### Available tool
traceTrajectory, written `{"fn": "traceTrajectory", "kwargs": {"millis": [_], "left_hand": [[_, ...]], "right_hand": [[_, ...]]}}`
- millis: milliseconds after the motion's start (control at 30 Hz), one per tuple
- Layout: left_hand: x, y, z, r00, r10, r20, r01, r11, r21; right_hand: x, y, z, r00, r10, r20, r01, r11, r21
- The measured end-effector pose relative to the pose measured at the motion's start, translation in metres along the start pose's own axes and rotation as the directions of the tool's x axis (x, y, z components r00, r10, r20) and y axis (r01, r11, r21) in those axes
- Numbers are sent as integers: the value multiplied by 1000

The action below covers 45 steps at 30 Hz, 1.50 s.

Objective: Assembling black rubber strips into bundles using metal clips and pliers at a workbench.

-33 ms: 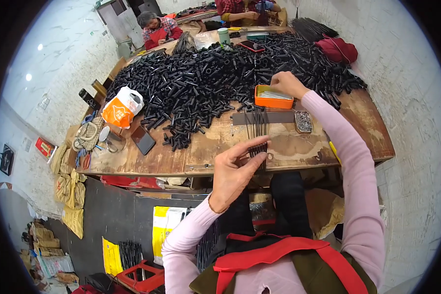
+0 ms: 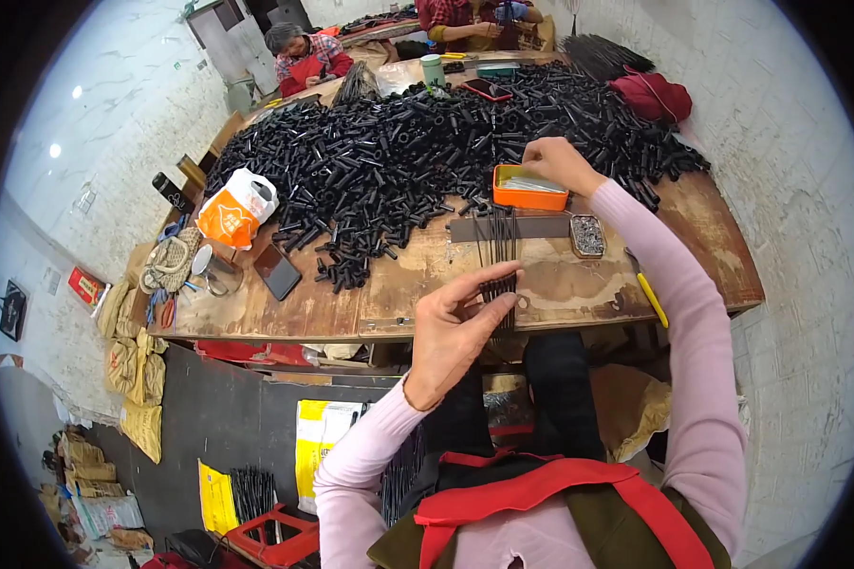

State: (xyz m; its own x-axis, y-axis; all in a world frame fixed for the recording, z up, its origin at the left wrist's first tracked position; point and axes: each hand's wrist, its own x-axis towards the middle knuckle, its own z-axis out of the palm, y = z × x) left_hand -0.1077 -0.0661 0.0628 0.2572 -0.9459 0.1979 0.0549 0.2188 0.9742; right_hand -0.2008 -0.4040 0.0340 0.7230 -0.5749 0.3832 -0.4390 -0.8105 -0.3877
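Near the table's front edge, my left hand (image 2: 454,334) grips a bundle of thin dark rods (image 2: 500,242) between thumb and fingers. The rods point away from me, their far ends fanned across a flat grey metal strip (image 2: 541,226). At the orange tin (image 2: 529,198), my right hand (image 2: 562,163) has its fingers bent down over the back right of the rim. Thin silvery pins (image 2: 533,184) lie in that tin. My right fingertips are partly hidden, and whatever they pinch is too small to make out. Close by stands a small clear box (image 2: 587,237) of tiny metal pieces.
A big heap of short black tubes (image 2: 380,152) covers the table's far half. On the left are a plastic bag (image 2: 239,211), a dark phone (image 2: 276,272) and a metal mug (image 2: 216,271). A yellow-handled tool (image 2: 652,300) lies by my right forearm. Another person (image 2: 306,62) sits opposite.
My right forearm has shifted slightly to the right, uncovering more of the yellow-handled tool. My right hand stays over the tin, and my left hand keeps its hold on the rods.
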Motion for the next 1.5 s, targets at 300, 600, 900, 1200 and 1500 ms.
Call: {"fn": "traceTrajectory", "kwargs": {"millis": [300,600,900,1200,1500], "left_hand": [[12,2,-6,1000,2,21,0,996,-87],[13,1,-4,999,-47,-15,44,986,-164],[12,3,-7,997,-83,-12,81,989,-121],[14,0,-8,997,-71,30,74,987,-142],[14,-3,-10,999,-50,-1,49,983,-179]], "right_hand": [[-149,-162,-82,833,-520,-188,521,852,-51],[-170,-177,-76,854,-495,-161,458,862,-219],[-163,-170,-74,757,-633,-163,570,761,-311],[-151,-168,-71,724,-643,-249,621,765,-170],[-153,-165,-73,731,-646,-218,604,762,-232]]}}
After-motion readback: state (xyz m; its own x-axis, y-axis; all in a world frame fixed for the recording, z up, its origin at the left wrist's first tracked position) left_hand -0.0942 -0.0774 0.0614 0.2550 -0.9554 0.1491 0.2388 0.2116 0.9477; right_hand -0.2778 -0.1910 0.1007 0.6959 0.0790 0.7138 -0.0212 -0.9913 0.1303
